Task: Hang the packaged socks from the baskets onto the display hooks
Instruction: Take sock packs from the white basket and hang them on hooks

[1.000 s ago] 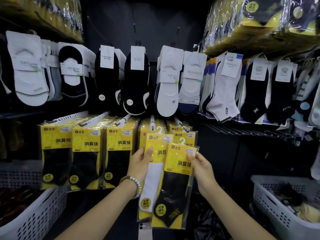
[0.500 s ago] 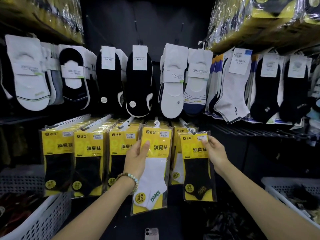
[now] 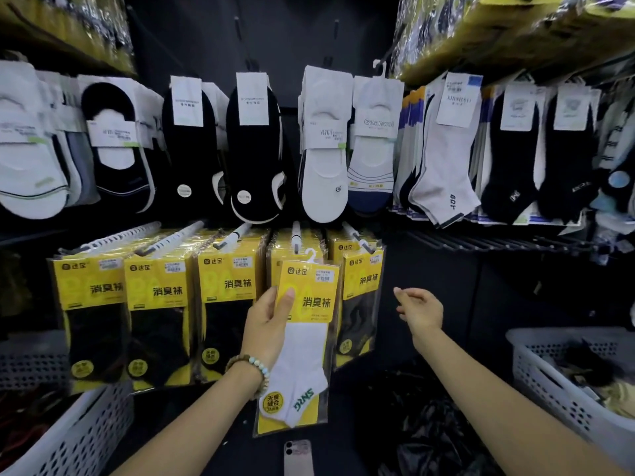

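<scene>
Freed from the black pack (image 3: 360,304), the right hand (image 3: 421,309) is left empty and loose, while the white sock pack (image 3: 311,293), gripped by the left hand (image 3: 266,324) just under the hook (image 3: 296,235), could be dropped if the hook is missed.

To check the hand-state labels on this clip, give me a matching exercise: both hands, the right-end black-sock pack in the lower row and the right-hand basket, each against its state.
Things
1. left hand with bead bracelet
2. right hand
3. yellow pack with a black sock, right end of the lower row
4. white perforated plastic basket, right side

States
A. holds dark items
B. hangs on a white hook
C. holds nothing, fingers relaxed
D. grips the yellow pack with a white sock

Pairs: 1-D, 2-C, 3-B, 4-A
</scene>
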Tool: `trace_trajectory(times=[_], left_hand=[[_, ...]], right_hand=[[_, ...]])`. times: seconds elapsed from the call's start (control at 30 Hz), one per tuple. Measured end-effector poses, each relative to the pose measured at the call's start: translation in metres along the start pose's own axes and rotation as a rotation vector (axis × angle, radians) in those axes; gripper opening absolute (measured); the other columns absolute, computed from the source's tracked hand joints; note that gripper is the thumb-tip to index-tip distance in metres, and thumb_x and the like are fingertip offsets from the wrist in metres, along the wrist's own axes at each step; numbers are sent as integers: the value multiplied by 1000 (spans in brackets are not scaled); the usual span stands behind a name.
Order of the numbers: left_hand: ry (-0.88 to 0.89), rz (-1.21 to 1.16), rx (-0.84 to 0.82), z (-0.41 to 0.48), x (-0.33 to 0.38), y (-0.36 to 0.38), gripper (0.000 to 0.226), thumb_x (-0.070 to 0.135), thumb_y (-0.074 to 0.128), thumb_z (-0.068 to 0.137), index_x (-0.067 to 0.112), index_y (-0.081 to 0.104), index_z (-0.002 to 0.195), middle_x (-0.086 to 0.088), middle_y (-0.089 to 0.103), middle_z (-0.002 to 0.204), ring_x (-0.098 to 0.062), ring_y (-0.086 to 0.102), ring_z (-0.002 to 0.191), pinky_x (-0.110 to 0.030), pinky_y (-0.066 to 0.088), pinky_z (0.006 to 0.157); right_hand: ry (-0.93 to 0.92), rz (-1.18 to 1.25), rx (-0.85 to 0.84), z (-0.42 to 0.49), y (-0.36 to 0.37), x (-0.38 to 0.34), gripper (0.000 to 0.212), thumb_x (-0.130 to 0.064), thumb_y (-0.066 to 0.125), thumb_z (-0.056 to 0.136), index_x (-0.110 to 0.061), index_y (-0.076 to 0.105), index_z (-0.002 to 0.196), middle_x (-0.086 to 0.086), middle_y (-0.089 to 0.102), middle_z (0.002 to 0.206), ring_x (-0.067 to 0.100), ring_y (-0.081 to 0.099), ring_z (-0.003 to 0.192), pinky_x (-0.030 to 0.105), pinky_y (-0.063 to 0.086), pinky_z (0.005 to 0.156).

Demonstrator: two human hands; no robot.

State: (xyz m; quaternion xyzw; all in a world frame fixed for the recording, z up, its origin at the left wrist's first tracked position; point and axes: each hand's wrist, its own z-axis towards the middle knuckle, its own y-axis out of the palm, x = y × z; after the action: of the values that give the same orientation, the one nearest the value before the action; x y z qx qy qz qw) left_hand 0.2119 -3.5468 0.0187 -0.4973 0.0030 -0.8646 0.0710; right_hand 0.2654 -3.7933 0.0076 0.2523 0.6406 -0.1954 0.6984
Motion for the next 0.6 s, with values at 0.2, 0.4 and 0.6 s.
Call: trace_trajectory(times=[0.2,0.4,0.6], left_hand=[[-89,-81,-94,-6,2,25,14,31,49,94,38,59,101,26,68,84,9,62,81,-9,48,69],[-195,-155,-133,-12,9,61,13,28,51,94,36,60,95,19,65,93,10,61,80,-3,44,60],[-263,-95,-217,-4,16,84,36,33,50,94,21,49,128,13,55,107,3,55,97,-15,47,86]], right_hand=[[-18,84,-379,-46,-8,-14,22,-35,56,94,-17,64,103,3,70,98,16,68,88,23,54,72],[-31,161,-576,-75,-8,-20,25,-34,57,93,-18,65,111,1,75,99,17,72,90,30,57,71],[-52,185,-310,-55,-23,-18,12,-19,61,92,-12,65,100,7,73,96,21,71,86,32,58,71]])
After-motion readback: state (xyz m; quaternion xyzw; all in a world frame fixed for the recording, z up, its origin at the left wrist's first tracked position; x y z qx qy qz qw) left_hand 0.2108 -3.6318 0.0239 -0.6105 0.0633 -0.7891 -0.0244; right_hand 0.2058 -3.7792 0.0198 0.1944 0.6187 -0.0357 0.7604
